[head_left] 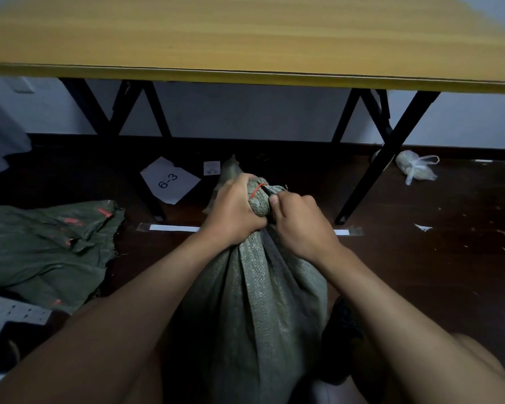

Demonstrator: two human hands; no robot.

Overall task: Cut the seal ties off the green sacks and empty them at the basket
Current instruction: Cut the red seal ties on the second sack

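Head view: the green sack (pixel 254 287) stands on the floor between the person's knees. The left hand (pixel 233 211) clamps its gathered neck below the red seal tie (pixel 256 190). The right hand (pixel 299 221) grips what appears to be a dark cutter at the tie. Keep the neck taut; cut away from the fingers.

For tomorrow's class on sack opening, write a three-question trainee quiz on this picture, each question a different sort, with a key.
1. True or false: the red seal tie is already off the full green sack.
2. Which hand grips the sack's neck: A left hand, B right hand?
3. What is written on the paper under the table?

Key: 1 false. 2 A. 3 "6-3".
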